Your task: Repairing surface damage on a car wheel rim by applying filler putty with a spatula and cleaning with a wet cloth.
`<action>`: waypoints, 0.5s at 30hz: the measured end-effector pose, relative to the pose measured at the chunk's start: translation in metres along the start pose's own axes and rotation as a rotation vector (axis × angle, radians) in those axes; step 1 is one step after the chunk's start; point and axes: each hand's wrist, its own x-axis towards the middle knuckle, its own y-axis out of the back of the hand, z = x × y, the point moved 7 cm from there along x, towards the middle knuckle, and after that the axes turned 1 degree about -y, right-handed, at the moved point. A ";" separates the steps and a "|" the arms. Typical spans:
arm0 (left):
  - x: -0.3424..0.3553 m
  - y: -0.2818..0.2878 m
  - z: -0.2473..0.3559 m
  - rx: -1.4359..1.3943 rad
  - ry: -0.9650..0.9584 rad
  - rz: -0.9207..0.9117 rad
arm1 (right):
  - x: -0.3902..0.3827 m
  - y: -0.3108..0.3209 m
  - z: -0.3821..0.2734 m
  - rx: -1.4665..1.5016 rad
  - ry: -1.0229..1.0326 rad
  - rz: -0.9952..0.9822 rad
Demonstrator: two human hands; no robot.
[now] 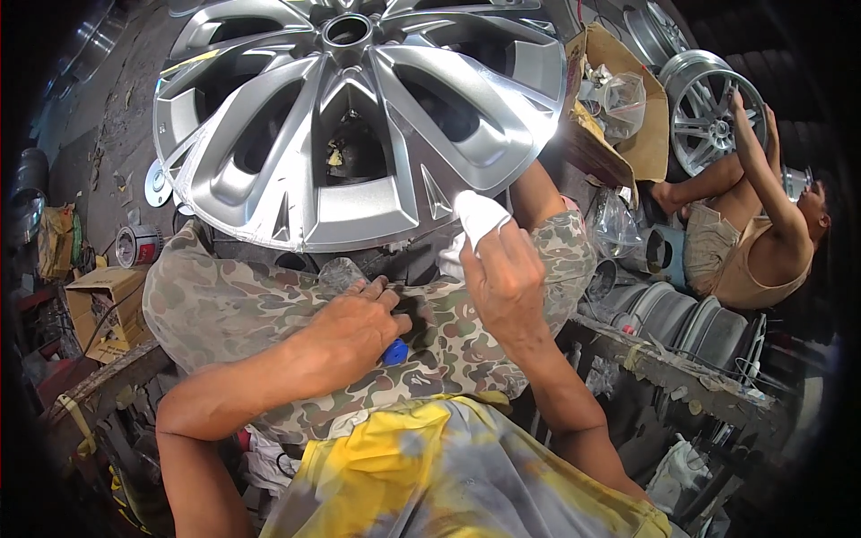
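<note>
A large silver alloy wheel rim (350, 202) lies face up in front of me, its broad spokes spreading from the round hub hole. My right hand (507, 278) pinches a folded white cloth (482, 218), whose tip rests against the rim's near right edge. Over my lap, my left hand (352, 332) is closed round a clear plastic bottle (341, 273). The bottle's rounded end shows beyond the fingers and a blue cap (395, 351) below them; its middle is hidden by the hand.
An open cardboard box (641, 161) with plastic bags stands right of the rim. Further right, another person (744, 215) sits with raised hands at an upright wheel (708, 117). More rims (691, 323) lie at right. At left are a tin can (137, 245) and a small carton (103, 309).
</note>
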 end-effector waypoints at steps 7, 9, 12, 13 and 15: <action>0.000 0.000 0.000 0.011 -0.005 0.003 | -0.004 -0.003 -0.003 0.002 0.037 -0.004; 0.000 -0.001 -0.001 -0.002 0.007 0.000 | -0.005 -0.003 0.006 -0.003 0.036 0.012; 0.001 -0.006 -0.003 0.035 0.005 -0.041 | -0.004 0.000 0.006 -0.013 0.011 0.006; 0.000 -0.003 -0.001 0.025 0.005 -0.020 | -0.003 -0.001 0.004 -0.015 -0.013 -0.016; 0.000 0.001 0.001 0.017 0.004 -0.001 | -0.004 -0.002 -0.001 0.011 0.014 -0.004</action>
